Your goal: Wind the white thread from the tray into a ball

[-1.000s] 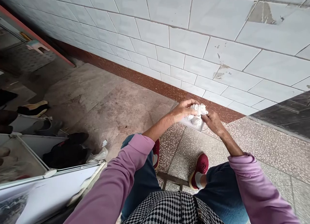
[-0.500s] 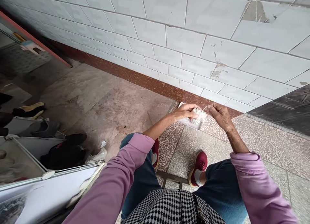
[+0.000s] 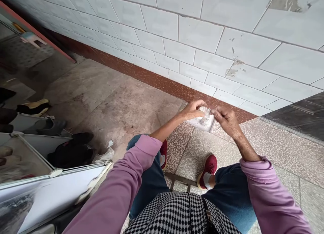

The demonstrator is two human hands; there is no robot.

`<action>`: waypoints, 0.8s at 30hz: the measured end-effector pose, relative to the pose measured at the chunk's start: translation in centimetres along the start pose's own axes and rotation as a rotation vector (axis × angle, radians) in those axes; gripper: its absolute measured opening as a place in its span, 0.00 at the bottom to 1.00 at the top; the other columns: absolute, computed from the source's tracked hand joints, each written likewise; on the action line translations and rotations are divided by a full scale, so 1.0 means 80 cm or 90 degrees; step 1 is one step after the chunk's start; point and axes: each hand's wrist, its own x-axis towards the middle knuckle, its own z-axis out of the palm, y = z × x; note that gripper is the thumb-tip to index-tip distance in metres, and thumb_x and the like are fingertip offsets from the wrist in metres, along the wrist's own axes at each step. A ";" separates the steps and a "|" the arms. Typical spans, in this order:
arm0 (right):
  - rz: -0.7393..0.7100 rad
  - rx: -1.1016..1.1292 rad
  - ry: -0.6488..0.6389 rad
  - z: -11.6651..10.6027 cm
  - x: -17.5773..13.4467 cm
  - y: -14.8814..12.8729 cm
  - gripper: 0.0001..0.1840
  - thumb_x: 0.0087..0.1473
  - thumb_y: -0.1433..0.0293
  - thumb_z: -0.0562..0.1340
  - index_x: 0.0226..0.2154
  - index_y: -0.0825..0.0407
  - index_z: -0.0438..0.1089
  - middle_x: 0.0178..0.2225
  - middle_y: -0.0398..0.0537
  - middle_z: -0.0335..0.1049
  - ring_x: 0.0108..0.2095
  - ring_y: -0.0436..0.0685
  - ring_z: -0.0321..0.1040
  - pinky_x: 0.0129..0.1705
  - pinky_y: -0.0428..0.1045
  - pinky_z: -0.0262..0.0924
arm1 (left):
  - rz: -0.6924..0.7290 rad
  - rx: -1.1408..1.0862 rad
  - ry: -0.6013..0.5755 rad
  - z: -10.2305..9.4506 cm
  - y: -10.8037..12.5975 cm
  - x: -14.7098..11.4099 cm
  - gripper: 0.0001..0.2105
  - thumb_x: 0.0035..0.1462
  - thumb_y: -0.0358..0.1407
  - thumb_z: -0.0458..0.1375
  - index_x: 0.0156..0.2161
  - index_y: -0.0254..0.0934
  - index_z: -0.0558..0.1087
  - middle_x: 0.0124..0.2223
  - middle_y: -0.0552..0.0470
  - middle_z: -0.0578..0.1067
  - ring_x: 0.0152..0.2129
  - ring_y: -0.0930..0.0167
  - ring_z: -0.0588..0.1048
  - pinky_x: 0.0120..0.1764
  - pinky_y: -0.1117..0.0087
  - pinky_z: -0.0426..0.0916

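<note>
My left hand [image 3: 190,112] is closed around a small bundle of white string [image 3: 204,110], thumb below and fingers over the top. Close by on the right, my right hand [image 3: 227,121] has thumb and forefinger pinched at the bundle's edge, on what looks like its string; the strand is hard to see there. Below both hands a shallow white box [image 3: 199,127] lies on the floor by the wall. A second white wound ball [image 3: 205,122] shows in it. Thin loose string trails over the box's side onto the floor.
The white tiled wall [image 3: 162,52] with a brown skirting runs across in front. At left stands an open white rack [image 3: 63,183] with shoes inside. My feet in red shoes [image 3: 210,165] flank a dark metal bar [image 3: 181,179]. A dark panel [image 3: 303,116] is at right.
My right hand has come in closer to the white bundle, where before a strand stretched between them. The white ball in the box now shows. The view has shifted slightly.
</note>
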 end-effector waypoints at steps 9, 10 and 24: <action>0.013 -0.037 -0.058 0.011 0.002 0.023 0.29 0.68 0.43 0.57 0.29 0.49 0.69 0.23 0.43 0.63 0.25 0.53 0.57 0.30 0.51 0.52 | -0.016 -0.282 -0.034 0.006 0.015 -0.008 0.21 0.43 0.34 0.71 0.42 0.39 0.70 0.37 0.54 0.76 0.33 0.72 0.75 0.39 0.67 0.73; -0.005 -0.058 -0.081 0.017 0.000 0.019 0.28 0.70 0.46 0.57 0.29 0.49 0.69 0.24 0.44 0.65 0.26 0.54 0.59 0.32 0.51 0.54 | -0.002 -0.250 -0.004 0.006 0.012 -0.006 0.20 0.43 0.34 0.71 0.41 0.39 0.69 0.37 0.55 0.75 0.32 0.72 0.74 0.38 0.68 0.72; 0.023 0.035 0.104 -0.010 0.005 0.013 0.34 0.60 0.40 0.68 0.22 0.48 0.61 0.22 0.38 0.51 0.24 0.50 0.47 0.28 0.49 0.45 | -0.004 -0.075 -0.135 0.008 0.017 -0.015 0.19 0.50 0.38 0.68 0.48 0.36 0.75 0.35 0.54 0.77 0.30 0.73 0.75 0.34 0.70 0.69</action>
